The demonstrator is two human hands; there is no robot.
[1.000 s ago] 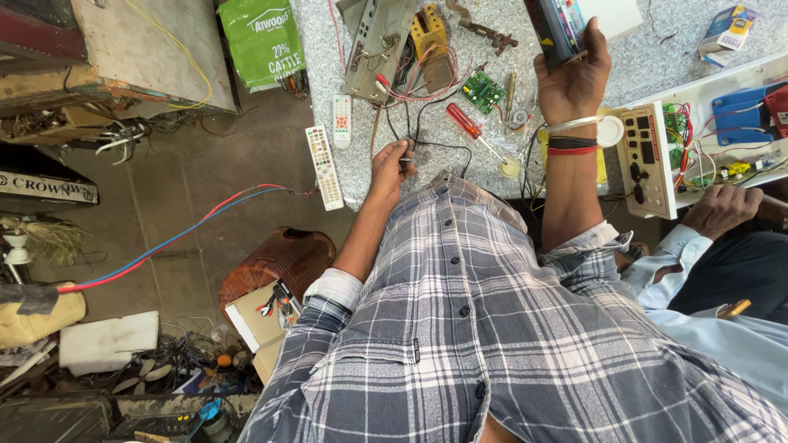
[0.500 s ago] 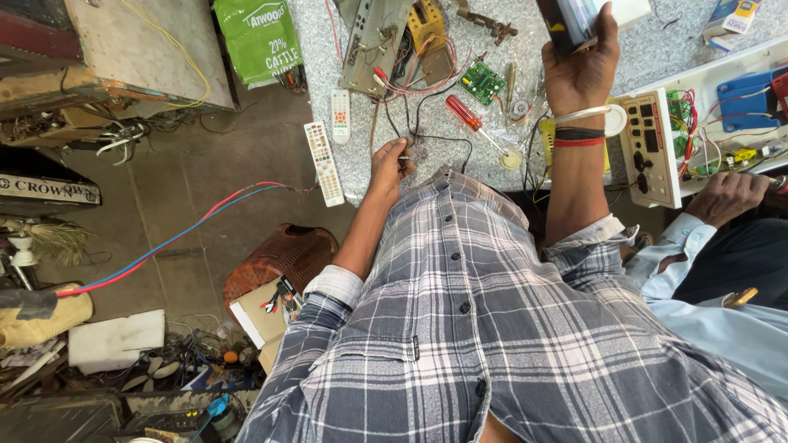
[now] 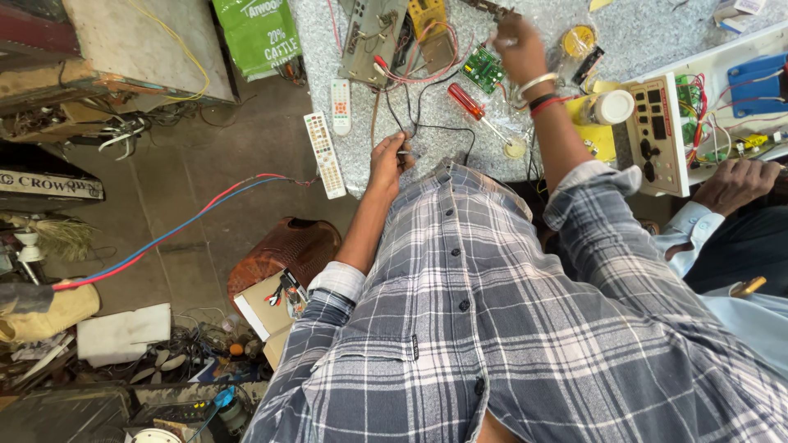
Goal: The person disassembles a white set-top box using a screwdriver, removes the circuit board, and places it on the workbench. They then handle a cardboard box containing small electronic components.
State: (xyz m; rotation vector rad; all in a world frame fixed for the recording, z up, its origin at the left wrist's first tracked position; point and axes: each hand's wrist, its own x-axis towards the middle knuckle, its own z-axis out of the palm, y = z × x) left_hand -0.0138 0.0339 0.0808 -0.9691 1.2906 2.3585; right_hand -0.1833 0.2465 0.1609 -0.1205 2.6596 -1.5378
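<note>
Speckled grey stone bench fills twelve o'clock. Our left hand pinches thin black wires; our right hand blurs, grip unclear, near the green circuit board. We should keep wires steady.

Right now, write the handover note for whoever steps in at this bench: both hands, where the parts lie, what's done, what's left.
Left hand: at the near table edge, fingers pinched on the black wires, which run up towards the metal chassis.
Right hand: raised over the table beside the green circuit board; it is blurred, so the grip is unclear.
Red-handled screwdriver: lies between the hands, in neither.
Done: chassis lies open with wires attached.
Left: the board lies loose on the table, not mounted.
</note>
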